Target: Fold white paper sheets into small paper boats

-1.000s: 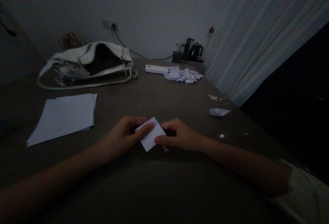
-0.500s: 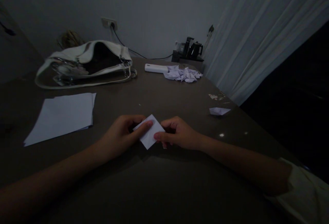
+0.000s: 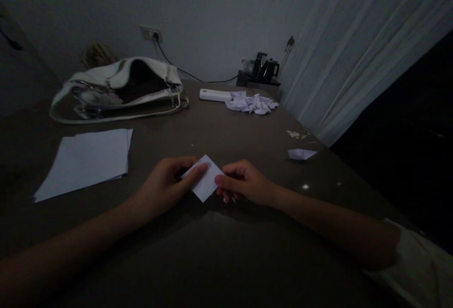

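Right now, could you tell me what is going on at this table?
A person sits at a dark table and holds a small folded piece of white paper between both hands: the left hand pinches its left edge, and the right hand pinches its right. A stack of white sheets lies to the left, a small folded paper shape to the right. Further back are a white handbag and a heap of crumpled paper.
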`<action>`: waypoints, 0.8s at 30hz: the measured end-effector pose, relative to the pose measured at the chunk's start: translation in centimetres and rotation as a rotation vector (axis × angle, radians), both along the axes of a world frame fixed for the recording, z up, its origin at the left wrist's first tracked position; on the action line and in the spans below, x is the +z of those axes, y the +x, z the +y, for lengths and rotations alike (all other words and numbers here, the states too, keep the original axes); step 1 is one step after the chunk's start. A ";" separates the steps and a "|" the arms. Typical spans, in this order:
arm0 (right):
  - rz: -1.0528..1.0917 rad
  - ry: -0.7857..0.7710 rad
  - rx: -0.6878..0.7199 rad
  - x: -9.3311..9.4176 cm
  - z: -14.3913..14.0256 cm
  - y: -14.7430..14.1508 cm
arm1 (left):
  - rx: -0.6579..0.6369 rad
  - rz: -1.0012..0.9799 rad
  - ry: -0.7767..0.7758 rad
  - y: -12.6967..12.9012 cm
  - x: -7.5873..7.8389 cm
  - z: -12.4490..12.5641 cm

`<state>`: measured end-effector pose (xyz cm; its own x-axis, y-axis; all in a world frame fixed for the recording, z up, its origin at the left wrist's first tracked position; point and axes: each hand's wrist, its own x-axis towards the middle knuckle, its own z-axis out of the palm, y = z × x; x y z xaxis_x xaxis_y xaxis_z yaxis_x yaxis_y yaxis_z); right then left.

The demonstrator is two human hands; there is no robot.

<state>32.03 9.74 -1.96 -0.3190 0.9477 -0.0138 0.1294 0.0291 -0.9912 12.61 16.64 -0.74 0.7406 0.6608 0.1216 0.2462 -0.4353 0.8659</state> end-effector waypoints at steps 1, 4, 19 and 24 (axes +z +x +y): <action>0.001 0.000 -0.003 0.0 0.0 0.0 | -0.002 0.002 -0.001 0.0 0.0 0.0; 0.002 0.010 -0.004 -0.1 0.0 0.0 | -0.005 0.018 -0.004 0.0 0.0 0.0; 0.052 0.045 -0.010 0.0 0.1 0.0 | -0.002 -0.037 -0.053 0.0 0.1 0.0; 0.129 0.048 -0.095 -0.2 0.0 0.1 | 0.038 -0.062 -0.094 0.2 0.1 0.1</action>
<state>32.16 9.77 -2.14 -0.2245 0.9721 0.0680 0.0054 0.0710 -0.9975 12.76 16.71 -0.60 0.7078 0.6990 0.1021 0.2062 -0.3426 0.9166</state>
